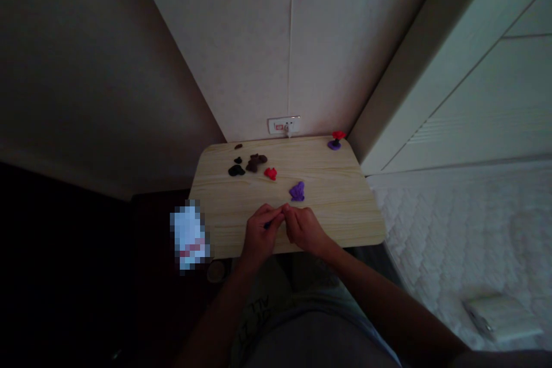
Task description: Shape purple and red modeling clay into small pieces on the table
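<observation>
My left hand and my right hand meet fingertip to fingertip over the front of a small wooden table. A small dark blue piece, which looks like modelling clay, shows between the closed fingers of my left hand. My right hand is pinched against the left fingertips, and what lies in that pinch is hidden. Just beyond the hands sits a purple clay lump. Farther back are a red lump, brown lumps and black lumps.
At the table's back right corner stands a small clay figure with red top, dark stem and purple base. A wall socket with a plug is behind the table. To the right is a quilted mattress; a pixelated pale object is at left.
</observation>
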The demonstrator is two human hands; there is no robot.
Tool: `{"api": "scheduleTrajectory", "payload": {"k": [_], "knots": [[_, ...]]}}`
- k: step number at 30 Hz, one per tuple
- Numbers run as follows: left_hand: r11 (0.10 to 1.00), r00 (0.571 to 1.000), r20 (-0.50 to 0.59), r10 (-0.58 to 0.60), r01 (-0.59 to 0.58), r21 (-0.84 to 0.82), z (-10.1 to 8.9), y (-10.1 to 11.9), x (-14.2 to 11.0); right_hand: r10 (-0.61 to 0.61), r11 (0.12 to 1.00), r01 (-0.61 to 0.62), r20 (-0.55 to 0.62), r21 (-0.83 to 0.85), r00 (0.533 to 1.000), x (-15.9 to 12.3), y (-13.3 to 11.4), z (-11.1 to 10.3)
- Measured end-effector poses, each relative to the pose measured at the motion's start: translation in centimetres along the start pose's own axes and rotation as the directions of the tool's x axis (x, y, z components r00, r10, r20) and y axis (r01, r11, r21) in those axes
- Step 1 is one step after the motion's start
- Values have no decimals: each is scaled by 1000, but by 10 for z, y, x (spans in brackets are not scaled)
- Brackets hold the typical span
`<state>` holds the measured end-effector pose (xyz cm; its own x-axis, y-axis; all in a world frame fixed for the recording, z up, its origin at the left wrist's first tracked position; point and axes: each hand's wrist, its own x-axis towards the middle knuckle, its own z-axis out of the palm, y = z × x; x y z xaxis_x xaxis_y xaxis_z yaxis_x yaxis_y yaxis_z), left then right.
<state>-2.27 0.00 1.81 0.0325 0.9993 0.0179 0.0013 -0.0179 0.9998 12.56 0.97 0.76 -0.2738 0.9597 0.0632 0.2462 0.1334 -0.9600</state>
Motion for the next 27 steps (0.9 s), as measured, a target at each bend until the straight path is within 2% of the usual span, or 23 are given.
{"api": "scheduleTrajectory", "payload": {"k": [4, 9, 15, 17, 19, 21, 23, 25, 27], "knots": [[995, 999, 8, 48, -49, 91, 0, -8, 5, 81, 994, -84, 35, 76, 996, -1, 5, 2], [997, 999, -34, 3, 0, 71, 4, -7, 1, 195, 931, -209, 77, 299, 978, 1, 12, 9], [997, 990, -132, -58, 52, -49, 6, -2, -6, 240, 790, -309, 197, 530, 951, 6, 13, 8], [995, 988, -124, -91, 85, -52, 4, -3, -3, 256, 761, -310, 174, 570, 951, 8, 12, 7], [971, 974, -119, -192, 171, -166, 0, -5, 1, 270, 757, -291, 125, 585, 955, 10, 12, 7], [855, 932, -79, -355, 289, -430, -5, -8, 5, 290, 740, -273, 74, 614, 954, 13, 14, 5], [628, 873, 35, -487, 377, -680, -11, -10, 10, 307, 728, -250, 22, 639, 951, 17, 18, 2], [418, 820, 150, -553, 428, -801, -15, -12, 13, 318, 731, -230, -24, 642, 948, 21, 22, -3], [327, 785, 194, -589, 451, -830, -16, -14, 14, 323, 754, -214, -68, 621, 944, 23, 26, -9]]}}
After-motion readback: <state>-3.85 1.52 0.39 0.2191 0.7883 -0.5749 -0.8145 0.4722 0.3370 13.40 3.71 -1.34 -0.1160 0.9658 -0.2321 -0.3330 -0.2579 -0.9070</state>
